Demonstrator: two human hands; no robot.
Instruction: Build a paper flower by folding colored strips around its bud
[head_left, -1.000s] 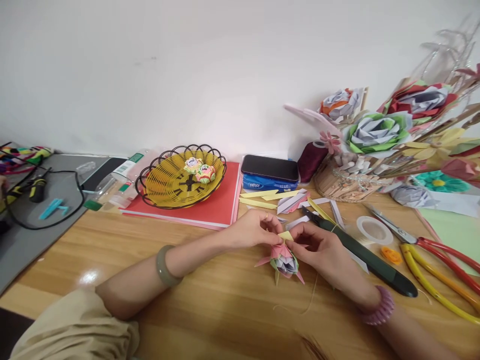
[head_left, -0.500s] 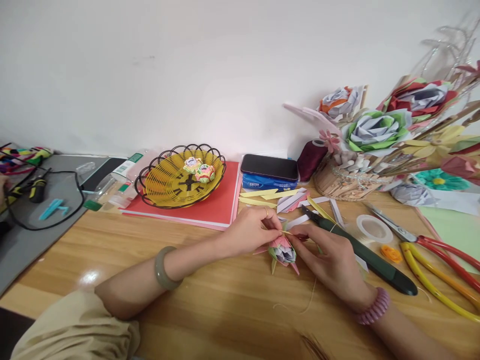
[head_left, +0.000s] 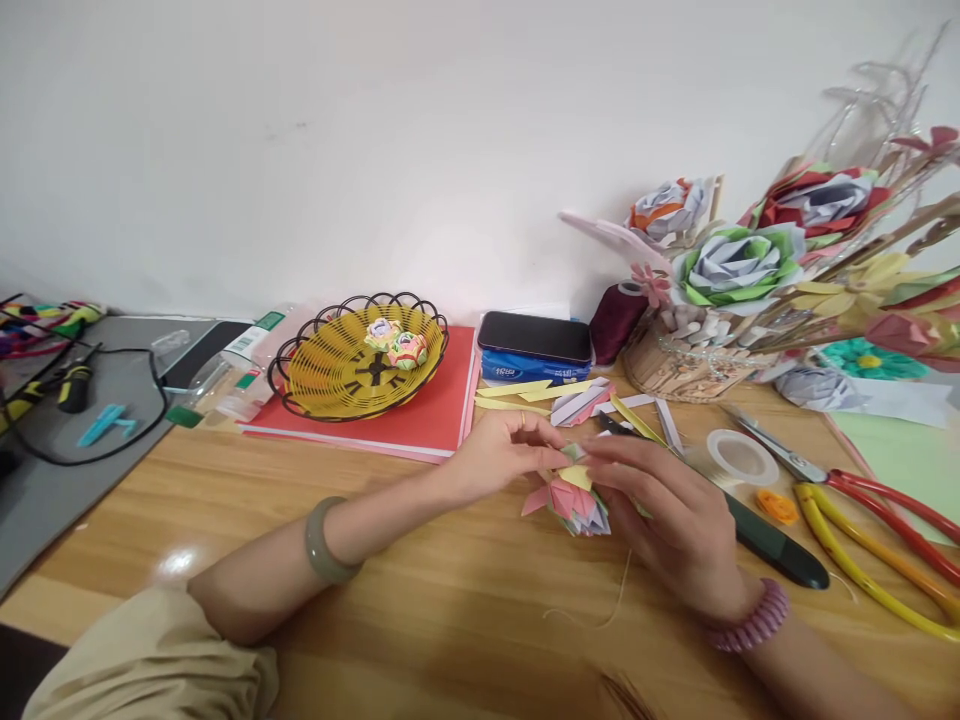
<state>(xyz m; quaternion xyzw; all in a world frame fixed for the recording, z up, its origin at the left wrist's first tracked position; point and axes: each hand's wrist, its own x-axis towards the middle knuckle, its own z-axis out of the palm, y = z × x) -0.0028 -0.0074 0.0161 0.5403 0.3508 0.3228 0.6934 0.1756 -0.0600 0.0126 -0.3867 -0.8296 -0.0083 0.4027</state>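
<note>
At left, a yellow basket [head_left: 319, 375] sits on red paper [head_left: 375, 436]. Next, the left hand [head_left: 510, 458] pinches the upper edge of a paper flower [head_left: 568, 497], which is just above the counter [head_left: 420, 620] or on it; I cannot tell which. The right hand [head_left: 679, 510] curves its bent fingers at the flower's right side; its grip is hidden. Beyond lie a green-handled cutter [head_left: 780, 545], a spool [head_left: 742, 457] and red-handled scissors [head_left: 892, 500].

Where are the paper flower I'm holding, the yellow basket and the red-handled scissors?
Paper flower [head_left: 565, 497]: head view, on its pink petals.
Yellow basket [head_left: 330, 362]: head view, on bare woven inside.
Red-handled scissors [head_left: 805, 467]: head view, on metal near handles.
</note>
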